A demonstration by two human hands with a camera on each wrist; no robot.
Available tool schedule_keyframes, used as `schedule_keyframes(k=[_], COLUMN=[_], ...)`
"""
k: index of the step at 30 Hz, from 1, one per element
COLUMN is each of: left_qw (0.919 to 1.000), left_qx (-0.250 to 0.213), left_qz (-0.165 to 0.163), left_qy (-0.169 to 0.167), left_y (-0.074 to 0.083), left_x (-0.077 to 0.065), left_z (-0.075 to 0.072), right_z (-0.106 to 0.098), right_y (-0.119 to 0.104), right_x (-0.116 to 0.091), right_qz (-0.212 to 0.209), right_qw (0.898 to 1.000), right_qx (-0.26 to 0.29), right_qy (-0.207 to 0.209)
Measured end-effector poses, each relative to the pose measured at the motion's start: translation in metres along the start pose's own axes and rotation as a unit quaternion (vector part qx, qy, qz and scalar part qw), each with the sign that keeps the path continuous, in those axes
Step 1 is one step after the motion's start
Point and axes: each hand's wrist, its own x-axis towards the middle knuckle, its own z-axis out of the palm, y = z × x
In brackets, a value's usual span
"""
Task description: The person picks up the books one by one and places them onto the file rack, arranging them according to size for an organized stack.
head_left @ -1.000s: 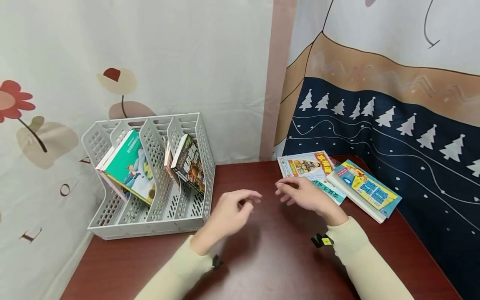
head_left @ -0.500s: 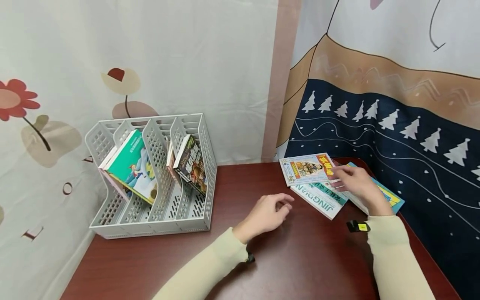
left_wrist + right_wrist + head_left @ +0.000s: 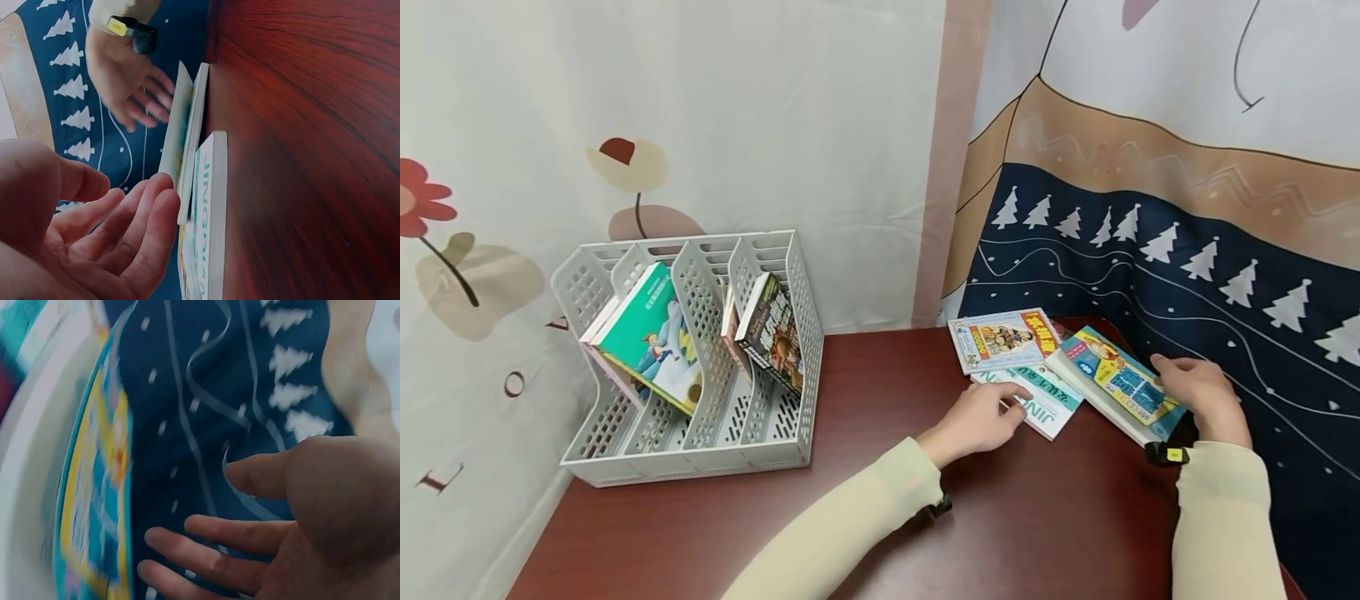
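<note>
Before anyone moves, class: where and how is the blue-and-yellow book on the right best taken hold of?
Probably by its right long edge, coming from the right with the right hand, pinching above and below. The blue-and-yellow book lies cover up, and the left wrist view shows it raised off the table; the hand is right beside that edge.

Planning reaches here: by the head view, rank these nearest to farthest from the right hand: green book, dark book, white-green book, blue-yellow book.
1. Blue-yellow book: just left of the right hand.
2. White-green book: farther left, by the left hand.
3. Dark book: right part of the rack.
4. Green book: rack's left part.
</note>
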Motion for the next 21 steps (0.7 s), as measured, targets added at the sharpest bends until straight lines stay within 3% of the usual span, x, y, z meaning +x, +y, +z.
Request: schedule_keyframes(k=[5, 9, 21], left_qw=[0.9994, 0.9982, 0.9987], left_qx=[-0.029, -0.048, -0.037], left_qz=[-0.006, -0.014, -0.018], left_qy=[-0.018, -0.033, -0.031], left_y=[0.002, 0.000, 0.000], left_x=[0.001, -0.001, 0.002], left_z=[0.003, 0.004, 0.005], right_z=[-0.004, -0.005, 0.004], right_y=[0.018, 0.026, 0.032], right_x=[0.003, 0.004, 0.009], right_qz=[0.036, 0.040, 0.079], right_qw=[0.998, 0.998, 0.996], right_qx=[-0.052, -0.055, -0.033], right_qy=[0.005, 0.010, -0.007])
